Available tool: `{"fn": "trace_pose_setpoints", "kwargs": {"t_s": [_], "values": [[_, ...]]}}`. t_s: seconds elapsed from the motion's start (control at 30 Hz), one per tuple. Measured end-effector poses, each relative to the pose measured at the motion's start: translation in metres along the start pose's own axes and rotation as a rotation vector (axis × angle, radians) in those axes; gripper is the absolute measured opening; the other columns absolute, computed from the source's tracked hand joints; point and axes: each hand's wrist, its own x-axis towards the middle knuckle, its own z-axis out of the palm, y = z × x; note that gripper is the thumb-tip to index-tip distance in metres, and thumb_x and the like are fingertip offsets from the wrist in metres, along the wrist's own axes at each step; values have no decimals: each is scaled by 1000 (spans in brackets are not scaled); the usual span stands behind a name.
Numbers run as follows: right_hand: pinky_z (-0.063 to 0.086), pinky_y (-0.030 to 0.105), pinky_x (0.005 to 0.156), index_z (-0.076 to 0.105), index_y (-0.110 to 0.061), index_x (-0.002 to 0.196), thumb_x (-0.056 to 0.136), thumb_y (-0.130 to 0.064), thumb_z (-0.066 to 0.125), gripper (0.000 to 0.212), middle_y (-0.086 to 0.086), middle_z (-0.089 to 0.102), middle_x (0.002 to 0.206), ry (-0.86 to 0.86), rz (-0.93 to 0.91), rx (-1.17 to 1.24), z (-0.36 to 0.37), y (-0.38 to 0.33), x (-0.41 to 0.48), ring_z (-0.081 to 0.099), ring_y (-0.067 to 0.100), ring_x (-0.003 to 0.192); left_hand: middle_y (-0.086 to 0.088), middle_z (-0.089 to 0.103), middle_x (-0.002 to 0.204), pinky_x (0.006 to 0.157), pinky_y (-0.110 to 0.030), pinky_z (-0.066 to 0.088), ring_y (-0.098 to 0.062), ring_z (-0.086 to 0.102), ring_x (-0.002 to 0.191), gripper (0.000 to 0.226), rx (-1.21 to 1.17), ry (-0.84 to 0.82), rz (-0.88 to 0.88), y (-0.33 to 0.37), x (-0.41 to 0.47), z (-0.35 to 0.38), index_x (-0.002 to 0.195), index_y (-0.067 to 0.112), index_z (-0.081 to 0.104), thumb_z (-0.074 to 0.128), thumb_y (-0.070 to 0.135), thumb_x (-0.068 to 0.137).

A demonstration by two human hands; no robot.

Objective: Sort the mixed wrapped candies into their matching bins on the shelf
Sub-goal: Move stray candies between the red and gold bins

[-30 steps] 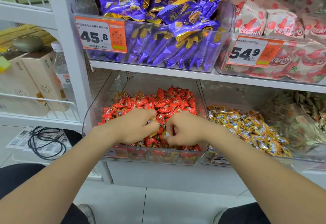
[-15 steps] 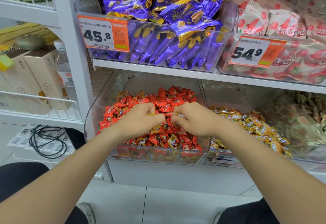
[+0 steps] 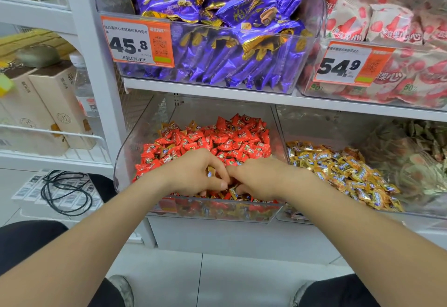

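Head view shows both hands in the red candy bin [image 3: 125, 159]: the left grip [image 3: 193, 173] curls around a gold candy [image 3: 210, 171], but whether the right grip [image 3: 256, 178], fingers dug into the pile, holds anything I cannot tell. Other gold strays [image 3: 233, 191] lie among the red candies [image 3: 229, 142], so the sorting seems far from finished.

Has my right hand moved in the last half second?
Yes. The right hand pulled back toward the front rim of the red candy bin, away from the yellow candy bin.

Left grip [image 3: 193, 173], right grip [image 3: 258, 178] (both curled)
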Motion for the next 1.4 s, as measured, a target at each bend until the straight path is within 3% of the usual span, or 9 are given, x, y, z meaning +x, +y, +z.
{"fn": "trace_pose_setpoints", "kwargs": {"t_s": [0.13,0.37,0.53,0.67,0.8,0.97,1.07,1.17,1.4], "values": [[35,35,61,53,-29,102,102,-38,64,14,-6,58,85,0,5,17,-1,-1,0,60,25,88,22,76,92,89,-32,55,-1,69,92,4,117,-79,58,-9,5,3,92,36,83,79,33,92],[40,40,63,43,-19,102,104,-33,45,15,4,56,73,204,46,335,-17,10,-16,50,19,67,25,76,92,85,-14,45,9,64,86,9,374,-124,106,-13,12,3,94,34,84,84,37,85],[42,31,71,59,-27,112,97,-14,50,22,-6,69,69,120,-10,421,-14,15,-15,60,11,65,21,71,79,74,-34,59,2,63,78,4,598,-16,-6,-11,4,-17,81,35,80,82,36,78],[40,18,65,78,-32,115,102,-22,61,23,-30,62,67,7,-92,346,-14,19,-10,55,-4,64,11,63,102,69,-32,49,-20,66,95,26,808,136,-65,-15,1,-23,91,36,70,75,14,80],[56,39,94,60,-55,133,99,-46,68,37,-17,62,132,-207,-89,298,-7,19,-4,67,13,107,22,65,87,75,-32,56,0,62,84,19,558,87,86,-11,4,-17,88,40,75,83,29,76],[63,51,78,54,-53,138,104,-23,59,45,-26,47,97,-333,-139,255,-2,17,6,65,23,93,31,70,88,82,-27,52,6,62,83,20,482,-162,161,-7,16,1,102,37,82,84,44,83],[57,29,74,51,-50,143,102,-9,55,59,-23,53,104,-362,-178,221,-2,16,5,61,8,87,17,73,106,86,-42,59,-13,66,97,22,610,-231,74,-10,24,4,108,39,80,80,43,86],[52,32,92,56,-45,142,101,-17,62,50,-18,63,129,-272,-246,198,2,13,8,61,15,105,15,73,105,85,-44,60,-16,66,95,21,642,-287,58,-6,28,3,107,39,80,78,34,86],[52,37,83,70,-23,118,102,-31,63,18,-7,70,106,-73,-192,192,7,14,8,60,17,90,15,71,94,85,-40,57,-10,63,87,14,532,-262,59,-7,23,-2,99,34,80,75,37,87]]}}
